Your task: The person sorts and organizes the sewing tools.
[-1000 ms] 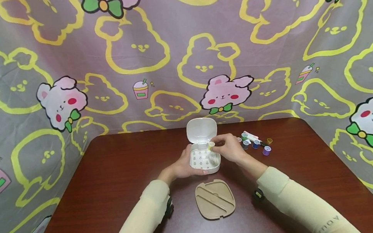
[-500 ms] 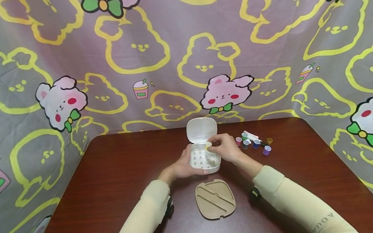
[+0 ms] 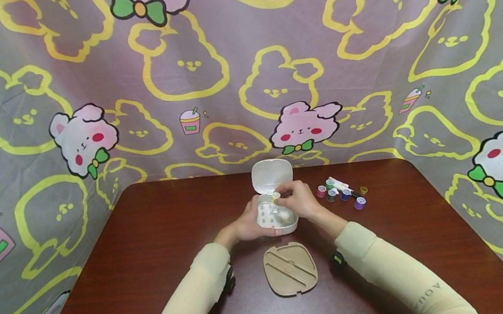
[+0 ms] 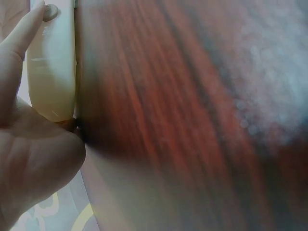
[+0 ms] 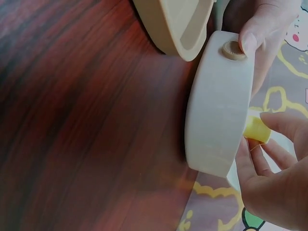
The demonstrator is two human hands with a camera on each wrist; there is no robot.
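Note:
A small white box (image 3: pixel 284 230) stands on the table with its hinged lid (image 3: pixel 272 174) raised at the back. Rows of small studs cover its inner floor. My left hand (image 3: pixel 247 224) grips the box from the left, thumb along the front wall by a round tan button (image 5: pixel 233 50). Between thumb and fingers of my right hand (image 3: pixel 300 200) I pinch a small yellow pot (image 5: pixel 257 131) with a pale rim, over the back part of the box. In the left wrist view, the left hand (image 4: pixel 38 159) lies against the box's side (image 4: pixel 52 72).
In front of the box lies a tan, rounded-square plate (image 3: pixel 291 269) with diagonal grooves. To the right are several little coloured pots, including a pink pot (image 3: pixel 321 191) and a purple pot (image 3: pixel 360 203), beside a white pen-like stick (image 3: pixel 338 183). A patterned curtain (image 3: pixel 218 77) hangs behind the table (image 3: pixel 169 214).
My right hand has moved left over the box with the yellow pot, from near the right wall towards the back middle. My left hand keeps its grip in the same place.

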